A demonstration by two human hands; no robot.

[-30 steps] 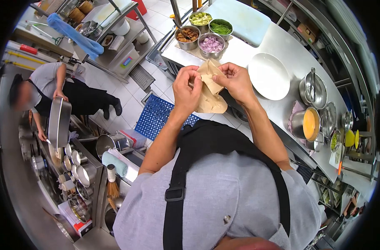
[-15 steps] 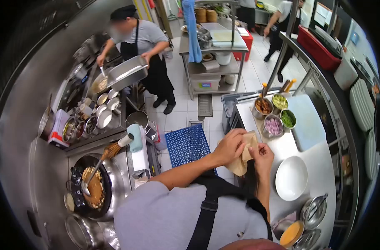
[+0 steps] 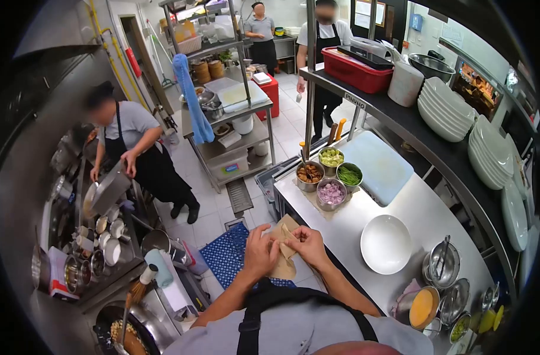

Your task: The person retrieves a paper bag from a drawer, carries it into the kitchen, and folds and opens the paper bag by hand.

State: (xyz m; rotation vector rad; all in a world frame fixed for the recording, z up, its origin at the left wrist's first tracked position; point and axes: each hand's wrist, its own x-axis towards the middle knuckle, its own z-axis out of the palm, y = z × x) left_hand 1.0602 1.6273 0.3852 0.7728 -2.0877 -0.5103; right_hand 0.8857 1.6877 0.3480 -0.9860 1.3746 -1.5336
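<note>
A thin brown sheet, which looks like a paper napkin (image 3: 283,270), is crumpled and folded between my two hands in front of my chest. My left hand (image 3: 260,251) grips its left side, thumb and fingers against the paper. On the other side, my right hand (image 3: 308,245) pinches a raised fold. The lower part of the sheet hangs loose below the fingers. To the right, a white bowl (image 3: 386,244) rests on the steel counter (image 3: 341,228). Beyond the hands stand metal cups of chopped purple onion (image 3: 331,194), green herbs (image 3: 349,174) and browned pieces (image 3: 309,174).
At lower left, a wok (image 3: 113,331) holds brown sauce with a ladle in it. A co-worker (image 3: 134,142) tilts a metal pan at the left stove. Right of the cups lies a pale cutting board (image 3: 379,165). Plates are stacked on the overhead shelf (image 3: 394,109).
My view has swung right, showing more of the counter and shelf. The brown napkin stays in both hands, its folds shifted. The co-worker at left has tipped the metal pan more steeply.
</note>
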